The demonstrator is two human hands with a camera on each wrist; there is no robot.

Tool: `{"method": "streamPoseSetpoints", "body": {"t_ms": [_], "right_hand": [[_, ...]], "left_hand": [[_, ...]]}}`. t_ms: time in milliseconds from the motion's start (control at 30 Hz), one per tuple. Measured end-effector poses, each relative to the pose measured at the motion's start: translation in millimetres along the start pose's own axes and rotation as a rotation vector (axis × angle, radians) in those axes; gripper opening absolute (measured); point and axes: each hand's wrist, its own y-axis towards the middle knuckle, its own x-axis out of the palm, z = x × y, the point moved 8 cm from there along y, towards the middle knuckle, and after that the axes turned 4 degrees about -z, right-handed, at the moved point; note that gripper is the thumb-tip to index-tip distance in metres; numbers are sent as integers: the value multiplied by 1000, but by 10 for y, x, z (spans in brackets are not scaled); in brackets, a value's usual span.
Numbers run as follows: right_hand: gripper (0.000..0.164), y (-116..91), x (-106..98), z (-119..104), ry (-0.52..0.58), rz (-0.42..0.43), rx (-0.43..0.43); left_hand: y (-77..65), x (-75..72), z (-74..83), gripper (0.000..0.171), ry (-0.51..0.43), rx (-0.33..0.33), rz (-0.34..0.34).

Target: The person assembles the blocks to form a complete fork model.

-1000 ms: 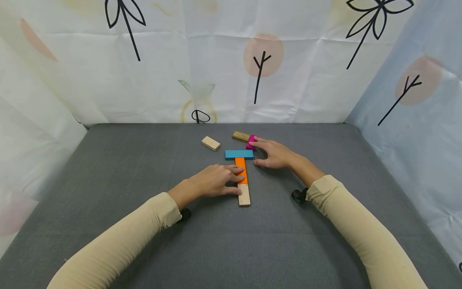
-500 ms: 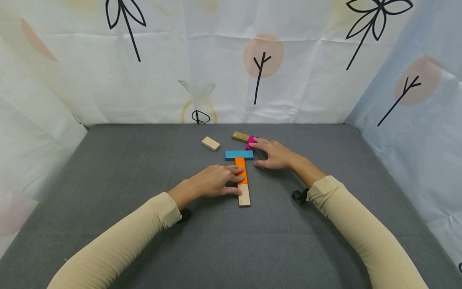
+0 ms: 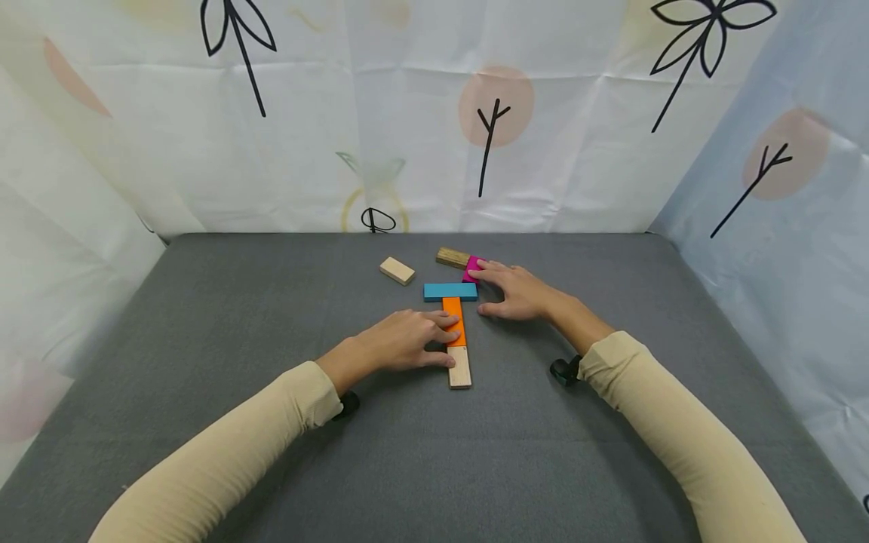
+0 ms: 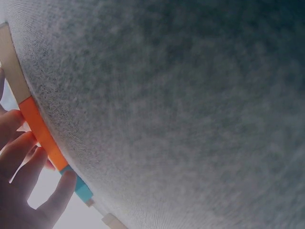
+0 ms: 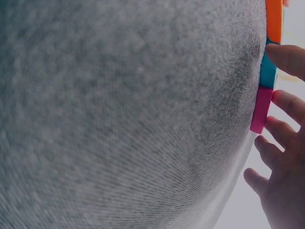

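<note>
Both hands (image 3: 406, 338) (image 3: 516, 291) unmoved, fingers (image 5: 290, 106) outstretched.

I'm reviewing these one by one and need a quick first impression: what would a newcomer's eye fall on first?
Probably the T of blocks on the grey table: a blue block across the far end of an orange block, with a pale wooden block extending the stem nearer the person. Next, the magenta block by the blue block's right end, touched by the right hand; the left hand touches the stem.
</note>
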Motion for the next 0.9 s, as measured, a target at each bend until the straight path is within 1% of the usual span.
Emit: {"method": "streamPoseSetpoints", "body": {"t_ms": [500,700,900], "right_hand": [[70,12,-12,-14,-1,22,-19],[71,30,-13,-13,-4,21,-13],[66,45,-65,-27,4,41,-13]], "left_hand": [[-12,0,-5,56,-11,7,15],[-16,-7,-10,56,-15,-1,20],[-21,-14,-7,56,-18,-4,19]]}}
